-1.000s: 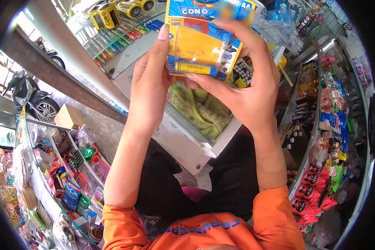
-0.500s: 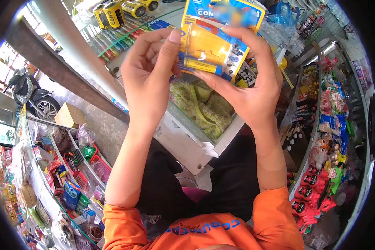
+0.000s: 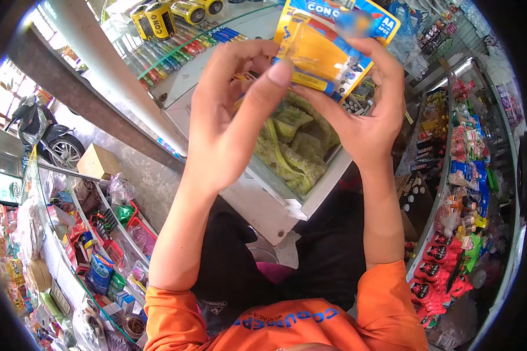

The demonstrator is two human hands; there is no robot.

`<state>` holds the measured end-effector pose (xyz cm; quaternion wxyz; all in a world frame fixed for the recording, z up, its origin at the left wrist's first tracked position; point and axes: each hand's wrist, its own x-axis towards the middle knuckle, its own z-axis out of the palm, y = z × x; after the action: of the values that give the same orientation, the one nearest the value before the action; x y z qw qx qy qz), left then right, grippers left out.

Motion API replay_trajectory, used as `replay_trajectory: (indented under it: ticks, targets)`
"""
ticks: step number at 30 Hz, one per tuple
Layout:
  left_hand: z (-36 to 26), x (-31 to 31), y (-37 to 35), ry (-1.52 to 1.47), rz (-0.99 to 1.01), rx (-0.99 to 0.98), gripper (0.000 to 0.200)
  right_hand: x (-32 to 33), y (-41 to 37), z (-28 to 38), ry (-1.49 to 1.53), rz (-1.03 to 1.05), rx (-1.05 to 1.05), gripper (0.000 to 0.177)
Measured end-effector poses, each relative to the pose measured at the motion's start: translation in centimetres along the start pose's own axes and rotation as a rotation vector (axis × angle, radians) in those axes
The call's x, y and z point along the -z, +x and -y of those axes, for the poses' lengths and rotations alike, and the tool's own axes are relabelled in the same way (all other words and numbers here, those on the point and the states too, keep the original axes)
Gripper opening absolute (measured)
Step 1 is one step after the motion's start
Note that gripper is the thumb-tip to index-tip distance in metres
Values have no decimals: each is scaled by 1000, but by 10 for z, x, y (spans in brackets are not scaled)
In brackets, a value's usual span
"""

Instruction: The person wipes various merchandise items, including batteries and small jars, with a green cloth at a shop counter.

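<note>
A blue and yellow battery blister pack (image 3: 319,50) is held up at the top centre, tilted down to the right. My right hand (image 3: 369,111) grips its right side, thumb along the lower edge and fingers at the upper right. My left hand (image 3: 234,111) is at the pack's lower left corner, thumb and fingers closed around it. One yellow and blue battery (image 3: 312,80) lies across the bottom of the clear plastic blister. Below the pack, a green towel (image 3: 293,146) lies in the glass-sided case.
Large yellow-black batteries (image 3: 153,21) and rows of coloured pens (image 3: 170,54) lie at the upper left. A shelf with red packets (image 3: 436,269) runs down the right. Goods fill the glass case (image 3: 79,234) at left; a motorbike (image 3: 50,134) stands beyond.
Both hands and the pack have moved to the right and slightly down, and the pack has tilted further clockwise. More of the green towel shows below.
</note>
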<state>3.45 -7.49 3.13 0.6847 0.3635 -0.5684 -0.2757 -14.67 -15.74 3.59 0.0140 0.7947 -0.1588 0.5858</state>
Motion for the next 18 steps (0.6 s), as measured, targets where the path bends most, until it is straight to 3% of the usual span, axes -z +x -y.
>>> replay_trajectory:
  ticks: [3, 5, 9, 13, 15, 18]
  targets:
    - [3, 0, -1, -2, 56, -69, 29, 1, -1, 0, 122, -71, -54, 68]
    - [-1, -1, -3, -135, 73, -6, 30, 7, -3, 0, 69, 61, -16, 79]
    - [2, -2, -3, -338, 121, 78, 35, 1, 2, -3, 42, -38, 37, 70]
    - [6, -6, -2, -332, 86, -20, 35, 6, -2, 1, 80, 17, 12, 78]
    - [3, -6, -3, -477, 96, 106, 35, 6, -3, 2, 76, 81, 0, 84]
    - [2, -7, -3, -452, 64, 131, 31, -2, -2, -1, 147, -77, 6, 74]
